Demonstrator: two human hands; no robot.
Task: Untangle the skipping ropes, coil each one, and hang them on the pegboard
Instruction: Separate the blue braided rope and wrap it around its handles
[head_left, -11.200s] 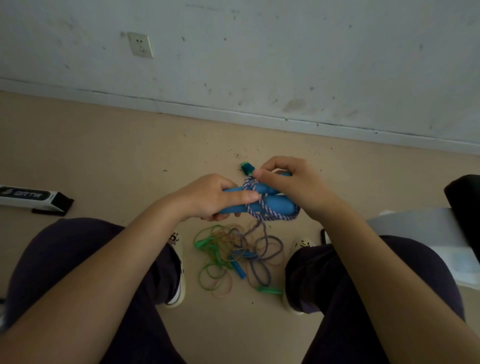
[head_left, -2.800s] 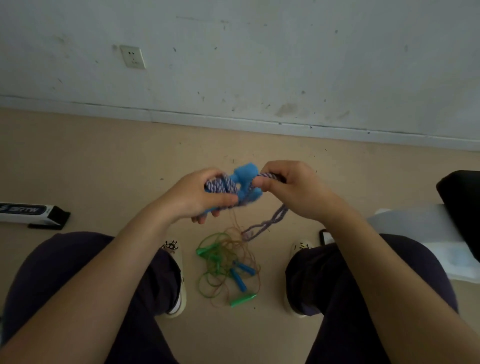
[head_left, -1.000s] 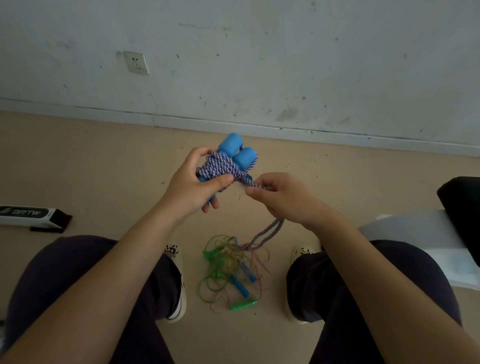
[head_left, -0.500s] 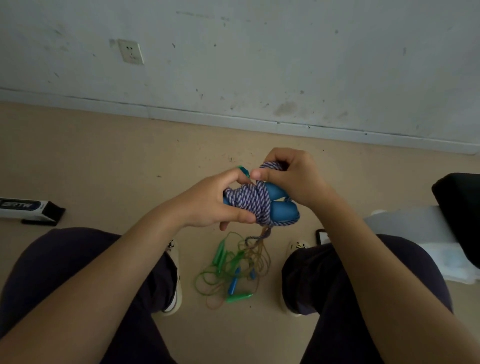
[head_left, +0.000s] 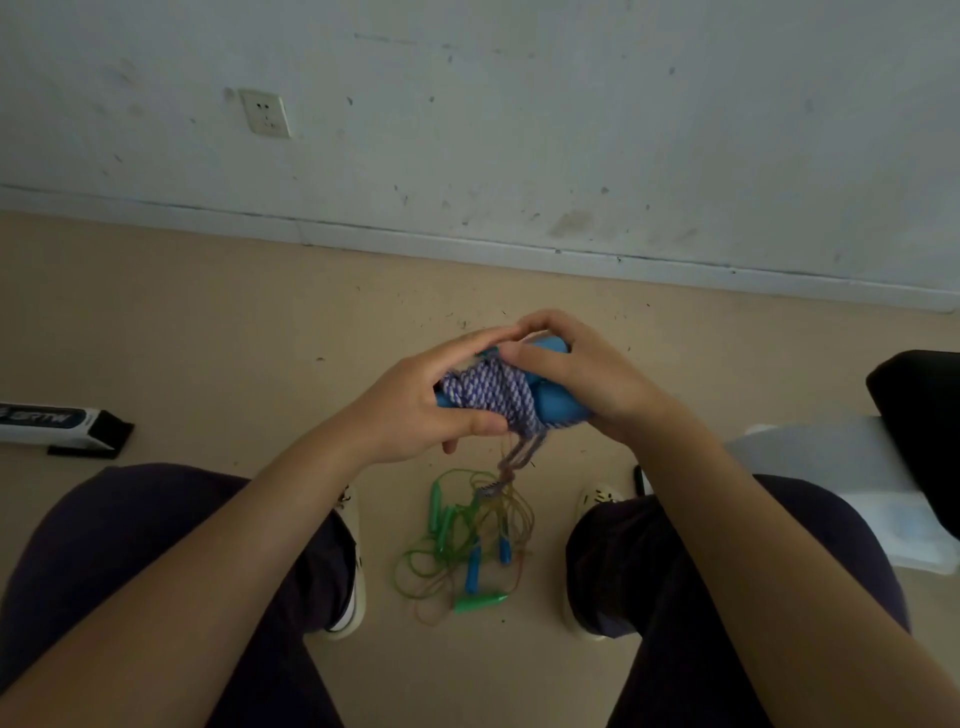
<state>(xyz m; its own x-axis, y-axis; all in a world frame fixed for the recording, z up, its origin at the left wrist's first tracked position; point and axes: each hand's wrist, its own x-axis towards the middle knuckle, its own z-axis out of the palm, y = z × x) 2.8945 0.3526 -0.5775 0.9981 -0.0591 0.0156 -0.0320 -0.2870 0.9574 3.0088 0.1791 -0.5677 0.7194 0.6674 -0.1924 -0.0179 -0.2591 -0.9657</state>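
Note:
A purple-and-white braided skipping rope (head_left: 491, 397) is wound around its two blue handles (head_left: 558, 404), held level above the floor. My left hand (head_left: 421, 405) grips the bundle's left end, thumb underneath. My right hand (head_left: 571, 371) holds the right end, its fingers pinching the rope at the top. A short tail of the rope (head_left: 519, 457) hangs down from the bundle. Below it, on the floor between my feet, lies a tangle of thin green and orange ropes (head_left: 467, 540) with green and blue handles. No pegboard is in view.
I sit with my knees apart over a beige floor (head_left: 208, 338), facing a white wall with a socket (head_left: 265, 113). A long black-and-white box (head_left: 57, 423) lies at left. White sheets (head_left: 852, 483) and a black object (head_left: 919, 415) are at right.
Over the last second the bundle went from upright to level and dropped lower. More rope is wound on, so the hanging tail is shorter. My right hand moved up onto the bundle.

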